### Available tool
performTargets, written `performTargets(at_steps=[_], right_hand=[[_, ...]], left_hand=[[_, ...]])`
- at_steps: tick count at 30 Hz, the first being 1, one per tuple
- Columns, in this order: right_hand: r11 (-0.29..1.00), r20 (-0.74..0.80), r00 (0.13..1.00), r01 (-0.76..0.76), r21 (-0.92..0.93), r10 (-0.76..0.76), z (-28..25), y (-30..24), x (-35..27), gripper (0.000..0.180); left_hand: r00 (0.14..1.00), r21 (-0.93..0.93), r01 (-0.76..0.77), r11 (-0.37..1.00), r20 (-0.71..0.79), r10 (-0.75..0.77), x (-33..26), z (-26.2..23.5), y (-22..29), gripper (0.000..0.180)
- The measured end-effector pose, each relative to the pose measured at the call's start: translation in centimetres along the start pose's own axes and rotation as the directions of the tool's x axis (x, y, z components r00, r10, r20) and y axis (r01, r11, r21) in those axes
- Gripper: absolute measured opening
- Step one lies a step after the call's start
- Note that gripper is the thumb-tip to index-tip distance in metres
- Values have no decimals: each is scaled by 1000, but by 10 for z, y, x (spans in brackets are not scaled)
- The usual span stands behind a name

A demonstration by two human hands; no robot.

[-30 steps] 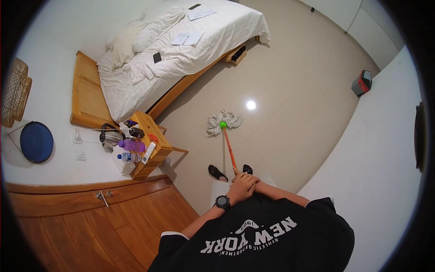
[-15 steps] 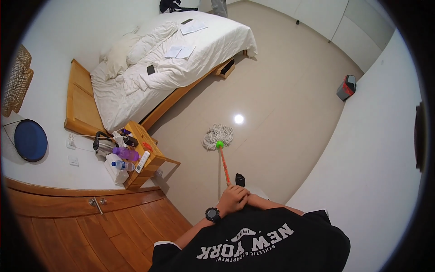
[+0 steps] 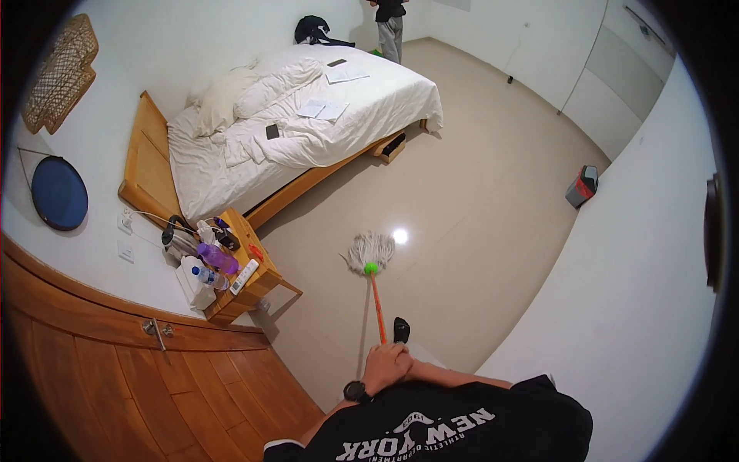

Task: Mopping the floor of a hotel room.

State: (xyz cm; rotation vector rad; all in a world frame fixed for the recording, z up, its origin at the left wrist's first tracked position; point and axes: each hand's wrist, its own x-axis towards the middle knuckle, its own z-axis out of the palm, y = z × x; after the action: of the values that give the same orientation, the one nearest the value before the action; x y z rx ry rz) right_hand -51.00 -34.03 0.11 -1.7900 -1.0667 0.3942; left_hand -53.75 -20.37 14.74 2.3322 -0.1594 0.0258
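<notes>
A string mop with grey-white strands point(image 3: 371, 252) lies on the tiled floor ahead of me. Its green collar joins an orange handle point(image 3: 377, 308) that runs back toward my body. My left hand point(image 3: 383, 369), with a dark watch on the wrist, is wrapped round the handle's upper part. Close against it, my right hand point(image 3: 403, 365) also closes at the handle; its fingers are partly hidden by the left hand and my shirt. The strands fan out away from me, touching the floor. My foot in a black sock or shoe point(image 3: 401, 330) shows just right of the handle.
To the left stands a bed point(image 3: 392, 88) with papers and phones on it, beside a wooden nightstand point(image 3: 269, 279) crowded with bottles and a kettle. A wooden door point(image 3: 146, 385) is at lower left. A bin point(image 3: 582, 187) stands by the right wall. Another person point(image 3: 390, 31) stands beyond the bed.
My view has tilted up, showing more of the other person. The mop strands, bunched and curled before, now trail straight out away from me. Both hands keep their grip.
</notes>
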Motion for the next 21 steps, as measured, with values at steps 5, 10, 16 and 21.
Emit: performTargets(at_steps=[5,10,16,21], right_hand=[[999,94,995,-26,-30,28,17,3,-26,40],[996,183,980,-72,-56,81,10,-9,54,40],[985,219,964,-130,-114,153,0,16,1,40],[978,277,941,-167,-126,197,24,26,-55,40]], left_hand=[[1000,-117,2,993,-5,-2,-19,1,-4,21],[994,77,-60,995,-83,66,4,40,-56,22],[989,104,-89,991,125,76,-9,20,-22,32],[975,-41,-82,996,202,88,-23,-1,17,33]])
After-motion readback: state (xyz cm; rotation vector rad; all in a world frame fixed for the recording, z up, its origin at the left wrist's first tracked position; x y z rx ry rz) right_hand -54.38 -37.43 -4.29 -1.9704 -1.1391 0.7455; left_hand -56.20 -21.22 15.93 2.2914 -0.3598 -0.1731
